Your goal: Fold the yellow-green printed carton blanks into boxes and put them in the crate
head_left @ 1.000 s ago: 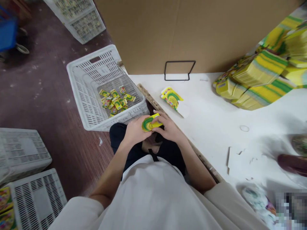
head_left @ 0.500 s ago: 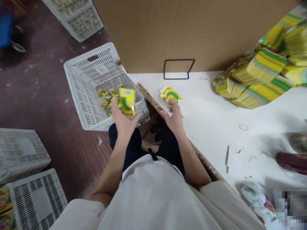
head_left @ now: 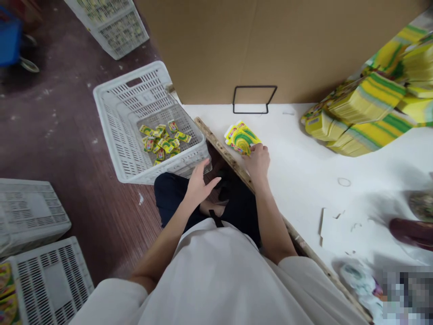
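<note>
My right hand (head_left: pixel 259 161) is closed at the near corner of a flat yellow-and-green carton (head_left: pixel 241 136) on the white tabletop; its fingers pinch that corner, and their tips are partly hidden. More than one carton may be lying there, overlapping. My left hand (head_left: pixel 200 183) is empty, thumb and fingers apart, above my lap by the near corner of a white plastic crate (head_left: pixel 126 174). Inside that crate, several small yellow-and-green boxes (head_left: pixel 165 145) lie in a loose heap.
Stacks of flat yellow-green cartons (head_left: pixel 368 97) lie at the table's right. A black wire frame (head_left: pixel 255 86) stands before a large cardboard sheet (head_left: pixel 216 49). A wooden strip (head_left: pixel 223 151) edges the table (head_left: pixel 297 180). More crates (head_left: pixel 50 266) stand at left.
A yellow-green box has left my left hand, and another box shows in the crate's heap. That hand has come back right and nearer me. My right hand has closed on the carton's corner.
</note>
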Demonstrator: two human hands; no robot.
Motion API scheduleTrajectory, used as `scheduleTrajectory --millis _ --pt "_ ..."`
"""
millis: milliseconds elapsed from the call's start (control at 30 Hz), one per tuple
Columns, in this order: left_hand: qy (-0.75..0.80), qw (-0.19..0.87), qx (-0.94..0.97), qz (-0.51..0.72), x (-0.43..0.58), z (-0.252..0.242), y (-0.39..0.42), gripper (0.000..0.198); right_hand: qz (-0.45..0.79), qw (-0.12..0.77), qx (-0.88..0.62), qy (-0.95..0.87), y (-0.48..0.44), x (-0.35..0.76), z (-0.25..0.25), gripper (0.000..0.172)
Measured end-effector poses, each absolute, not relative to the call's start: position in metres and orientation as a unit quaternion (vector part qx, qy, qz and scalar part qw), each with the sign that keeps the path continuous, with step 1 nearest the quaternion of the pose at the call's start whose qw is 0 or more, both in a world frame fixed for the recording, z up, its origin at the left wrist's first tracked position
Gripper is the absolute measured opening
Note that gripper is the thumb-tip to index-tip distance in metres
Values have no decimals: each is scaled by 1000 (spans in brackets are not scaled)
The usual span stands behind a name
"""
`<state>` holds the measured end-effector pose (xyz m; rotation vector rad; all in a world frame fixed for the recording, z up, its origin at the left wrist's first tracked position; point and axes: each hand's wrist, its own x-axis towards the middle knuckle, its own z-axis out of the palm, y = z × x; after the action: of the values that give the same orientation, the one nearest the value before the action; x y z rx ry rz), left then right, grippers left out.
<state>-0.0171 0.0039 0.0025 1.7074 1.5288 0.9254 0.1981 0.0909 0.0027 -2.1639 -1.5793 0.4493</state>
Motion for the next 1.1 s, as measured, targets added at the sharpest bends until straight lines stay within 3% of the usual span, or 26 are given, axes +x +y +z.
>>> scheduleTrajectory --millis 400,600,833,967,1100 --pt "564 358 669 324 -15 13 5 46 157 225 -783 -558 87 193 0 28" --pt "557 398 642 345 -11 15 8 42 204 285 -768 -536 87 199 5 23" --pt "478 558 446 510 0 18 18 80 389 400 -552 -619 48 172 39 13" --pt "484 517 359 607 7 38 24 73 509 400 -413 -640 19 142 45 9" --pt "479 495 319 651 15 53 23 55 515 448 -410 -605 6 130 47 7"
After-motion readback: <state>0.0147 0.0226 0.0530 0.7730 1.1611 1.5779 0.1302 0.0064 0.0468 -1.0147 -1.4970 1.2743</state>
